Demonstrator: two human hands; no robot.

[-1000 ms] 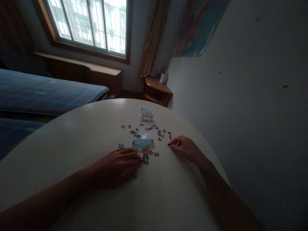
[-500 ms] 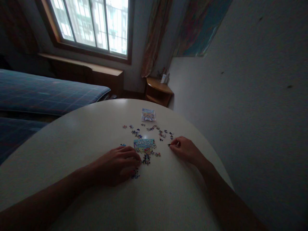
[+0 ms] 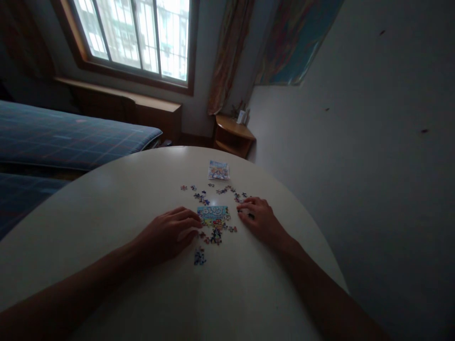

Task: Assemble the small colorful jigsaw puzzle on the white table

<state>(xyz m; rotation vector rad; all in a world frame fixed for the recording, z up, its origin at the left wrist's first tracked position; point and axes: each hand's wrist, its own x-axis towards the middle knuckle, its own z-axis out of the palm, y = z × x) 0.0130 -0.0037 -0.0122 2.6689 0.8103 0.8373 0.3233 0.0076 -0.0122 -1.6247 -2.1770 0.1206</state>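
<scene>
A part-built jigsaw (image 3: 213,214) lies in the middle of a round white table (image 3: 135,189). My left hand (image 3: 170,232) rests flat on the table just left of it, fingers stretched toward its lower left edge. My right hand (image 3: 258,217) lies just right of the jigsaw, fingers bent, with a dark puzzle piece (image 3: 250,216) under them. Loose puzzle pieces (image 3: 220,190) are scattered beyond the jigsaw, and a small clump of pieces (image 3: 199,256) sits near my left hand.
A small picture card (image 3: 218,170) lies at the table's far side. A bed with a blue plaid cover (image 3: 71,137) stands to the left under a window (image 3: 138,33). A wooden corner shelf (image 3: 232,135) is behind the table; a white wall (image 3: 355,142) runs along the right.
My right hand has slid left, closer to the jigsaw's right edge. My left hand has drawn back to the left, uncovering the clump of pieces.
</scene>
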